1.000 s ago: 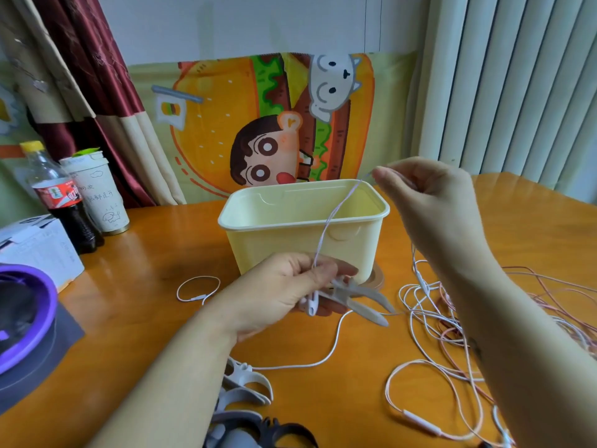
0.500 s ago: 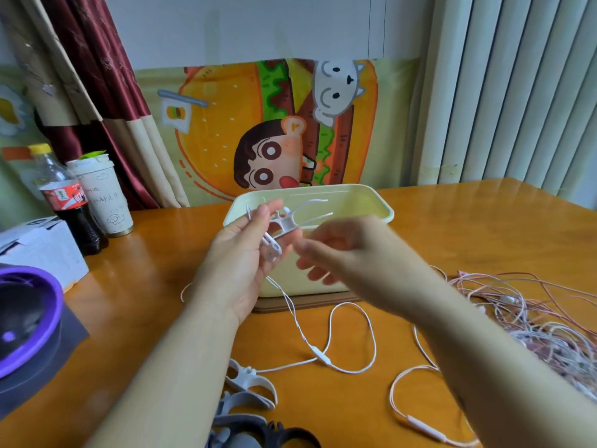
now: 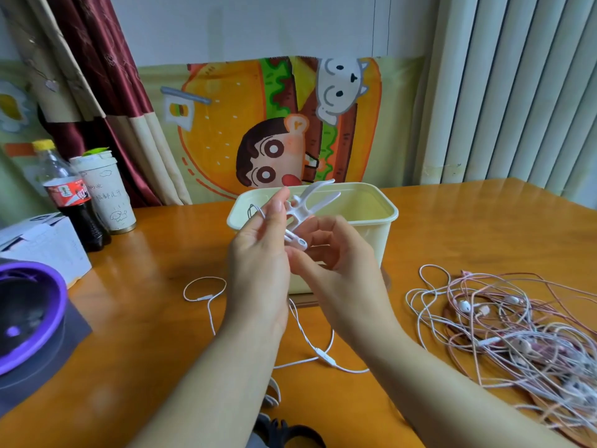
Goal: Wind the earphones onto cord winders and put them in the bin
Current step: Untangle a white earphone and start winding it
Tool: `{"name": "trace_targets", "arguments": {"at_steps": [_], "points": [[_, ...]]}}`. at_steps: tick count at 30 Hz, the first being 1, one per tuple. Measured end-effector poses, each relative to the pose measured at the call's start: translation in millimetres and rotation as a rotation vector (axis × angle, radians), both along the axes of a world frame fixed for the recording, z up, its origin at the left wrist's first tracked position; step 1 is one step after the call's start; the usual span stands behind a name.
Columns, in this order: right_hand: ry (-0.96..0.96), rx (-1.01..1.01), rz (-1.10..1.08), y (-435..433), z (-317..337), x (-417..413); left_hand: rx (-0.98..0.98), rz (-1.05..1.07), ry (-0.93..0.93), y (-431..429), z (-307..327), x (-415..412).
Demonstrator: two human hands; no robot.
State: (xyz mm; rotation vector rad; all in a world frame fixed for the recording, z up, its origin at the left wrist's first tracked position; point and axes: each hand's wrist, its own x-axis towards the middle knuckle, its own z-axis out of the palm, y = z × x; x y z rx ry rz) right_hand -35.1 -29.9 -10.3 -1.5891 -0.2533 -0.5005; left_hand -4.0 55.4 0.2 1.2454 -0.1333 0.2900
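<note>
1. Your left grip (image 3: 258, 257) has come up from low in front of the pale cream rectangular plastic bin (image 3: 384, 218) to the bin's front rim. It is clamped on the white antler-shaped plastic cord winder (image 3: 311, 202).
2. Your right grip (image 3: 336, 266) was up above the bin's right corner a second ago, drawing cord out. It is now just beside the left, fingers curled at the winder's lower end. I cannot tell whether they pinch the cord.
3. I judge that you have just closed one winding turn. The thin white earphone cable (image 3: 326, 357) is not in the bin: it hangs from your hands and lies in loose loops on the glossy orange wooden bench (image 3: 484, 227) in front of the bin, so most of the winding is still ahead.
4. Counted:
   - One bin.
   - One winder in hand.
   - At least two spare winders (image 3: 274, 394) well in front of the bin, partly hidden by your arm.
   - One earphone being wound.
   - One tangled heap of pink and white earphones (image 3: 517, 334) right of the bin, too knotted to count.
   - One dark cola bottle (image 3: 72, 202), one white paper cup (image 3: 106, 192) and one white box (image 3: 42, 247), all left of the bin.
</note>
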Motion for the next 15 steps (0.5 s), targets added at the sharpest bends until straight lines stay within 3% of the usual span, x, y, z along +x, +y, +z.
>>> {"name": "trace_targets", "arguments": {"at_steps": [4, 11, 15], "points": [[0.006, 0.015, -0.015, -3, -1, 3, -0.062, -0.03, 0.048, -1, 2, -2], [0.194, 0.542, 0.188, -21, 10, 11, -0.215, -0.297, 0.137, 2, 6, -2], [0.275, 0.601, 0.246, -23, 10, 12, -0.151, -0.299, 0.154, 4, 2, 0]]}}
